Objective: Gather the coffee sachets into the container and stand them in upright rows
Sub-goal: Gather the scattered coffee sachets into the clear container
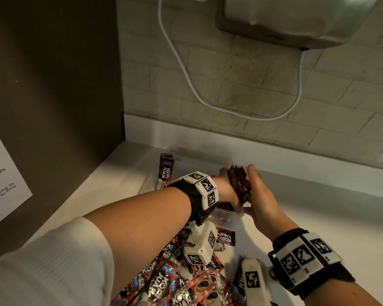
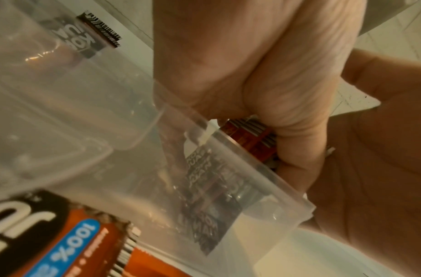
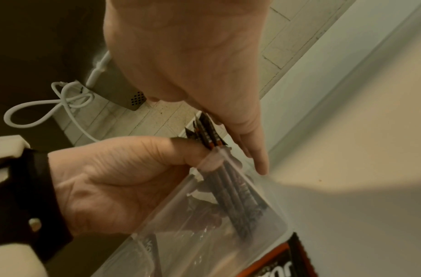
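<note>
A lone sachet [image 1: 166, 167] stands upright at the container's far left end, by the back left corner of the counter [image 1: 318, 217]. The loose sachets [image 1: 186, 283] lie heaped at the counter's near edge, not yet gathered. Right of the lone sachet, the left hand [image 1: 224, 192] curls its fingers and thumb round a bundle of sachets [image 1: 239, 184], holding it on end inside the right-hand end of the clear container [image 1: 227, 217]. The right hand [image 1: 260, 195] lies flat, fingers straight, against the bundle's right side and grips nothing. These packets look light, thin and glossy, so I judge they will slide against each other and fan out or topple when released. Best taken as a squared stack, pinched across the flat faces near the middle, with the second palm bracing the row until it leans on the wall
</note>
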The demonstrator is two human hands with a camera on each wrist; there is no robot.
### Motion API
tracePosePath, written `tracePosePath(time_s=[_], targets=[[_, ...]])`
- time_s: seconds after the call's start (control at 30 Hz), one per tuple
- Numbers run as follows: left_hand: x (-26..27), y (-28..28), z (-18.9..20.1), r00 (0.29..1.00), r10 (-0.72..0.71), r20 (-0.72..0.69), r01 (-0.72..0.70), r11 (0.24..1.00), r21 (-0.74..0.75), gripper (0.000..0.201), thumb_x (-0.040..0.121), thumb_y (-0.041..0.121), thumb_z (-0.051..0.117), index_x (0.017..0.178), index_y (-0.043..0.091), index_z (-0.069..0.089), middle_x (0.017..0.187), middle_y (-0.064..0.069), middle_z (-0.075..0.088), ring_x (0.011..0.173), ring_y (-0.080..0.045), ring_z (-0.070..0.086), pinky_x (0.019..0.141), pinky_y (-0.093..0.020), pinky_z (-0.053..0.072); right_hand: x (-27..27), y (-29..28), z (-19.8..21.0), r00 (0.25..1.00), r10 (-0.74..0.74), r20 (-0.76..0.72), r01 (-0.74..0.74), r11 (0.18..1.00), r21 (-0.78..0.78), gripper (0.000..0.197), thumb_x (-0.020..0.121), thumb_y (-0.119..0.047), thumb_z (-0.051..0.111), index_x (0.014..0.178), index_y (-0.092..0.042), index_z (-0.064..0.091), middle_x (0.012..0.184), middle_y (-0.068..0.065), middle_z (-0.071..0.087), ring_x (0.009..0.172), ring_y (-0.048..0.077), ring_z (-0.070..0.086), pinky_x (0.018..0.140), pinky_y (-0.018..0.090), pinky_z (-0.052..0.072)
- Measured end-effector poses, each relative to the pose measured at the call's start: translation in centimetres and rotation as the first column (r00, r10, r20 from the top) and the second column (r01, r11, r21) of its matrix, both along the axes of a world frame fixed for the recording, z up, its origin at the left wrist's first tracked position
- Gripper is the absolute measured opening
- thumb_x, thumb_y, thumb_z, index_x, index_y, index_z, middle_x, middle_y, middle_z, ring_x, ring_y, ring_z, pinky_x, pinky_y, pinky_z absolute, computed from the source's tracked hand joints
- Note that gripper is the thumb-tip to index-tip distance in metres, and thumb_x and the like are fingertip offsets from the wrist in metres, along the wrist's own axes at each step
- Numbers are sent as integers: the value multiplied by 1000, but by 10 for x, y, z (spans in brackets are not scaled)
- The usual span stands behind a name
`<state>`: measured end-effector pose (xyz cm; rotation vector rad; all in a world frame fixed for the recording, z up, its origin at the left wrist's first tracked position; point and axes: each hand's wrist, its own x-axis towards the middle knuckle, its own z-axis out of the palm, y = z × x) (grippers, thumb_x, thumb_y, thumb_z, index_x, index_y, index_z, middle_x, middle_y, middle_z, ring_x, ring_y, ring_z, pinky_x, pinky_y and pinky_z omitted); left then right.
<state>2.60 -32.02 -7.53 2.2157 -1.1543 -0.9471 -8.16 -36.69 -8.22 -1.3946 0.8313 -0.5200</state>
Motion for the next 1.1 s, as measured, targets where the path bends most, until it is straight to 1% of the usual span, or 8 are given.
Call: tracePosePath(time_s=[0.3,0.43,0.53,0.6,0.7,0.8,0.93,1.1], targets=[[14,22,8,998,6,-66,-8,1000,-24,113,69,21,84,151,30,6,143,-13,39,118,-31,51,93,-43,53,-15,5,25,992,-122,-39,112,974,-195,56,94,-57,37,141,-26,35,145,1,41,132,27,40,104,48,36],[30,60,25,999,42,9,-40,991,-128,103,72,23,82,152,23,17,145,-9,38,118,-29,51,82,-36,53,-38,6,46,990,-137,-12,117,884,-453,23,92,-33,57,111,-20,56,112,3,61,103,22,60,88,40,49],[44,105,35,988,100,115,-76,978,-194,84,76,24,79,146,24,34,147,-6,39,127,-22,45,98,-31,44,-62,6,58,982,100,-160,-174,807,-564,11,88,-6,62,81,-15,63,81,5,65,73,19,60,69,28,45],[52,140,37,973,121,194,-86,980,-181,65,78,26,76,136,27,47,136,-1,43,116,-15,48,90,-24,39,-75,7,61,892,267,-366,-442,690,-573,18,83,2,67,77,-15,66,73,4,66,66,16,58,69,28,46],[57,189,30,958,78,275,-70,997,-39,42,80,31,75,117,30,57,120,6,51,88,-8,53,72,-24,40,-82,18,50,588,315,-745,-799,374,-472,23,78,-9,76,84,-29,67,83,-9,69,70,4,62,66,18,49],[63,223,14,929,53,365,-108,985,132,42,71,47,75,107,33,58,113,4,55,94,-12,54,80,-26,44,-83,34,28,383,259,-887,-923,142,-357,37,74,-23,78,109,-29,65,107,-18,58,95,4,56,78,9,41],[66,254,-11,908,5,419,-133,952,276,50,74,46,75,117,32,54,112,2,50,98,-15,51,77,-26,42,-83,51,1,295,227,-928,-954,11,-301,62,64,-27,81,119,-34,53,113,-20,44,103,5,44,84,22,42],[62,263,-28,897,34,441,-139,968,209,55,78,59,68,124,33,55,119,0,46,111,-20,48,93,-32,42,-81,58,-5,270,142,-952,-960,-34,-278,45,68,-33,79,108,-32,57,112,-14,51,95,7,44,73,24,40]])
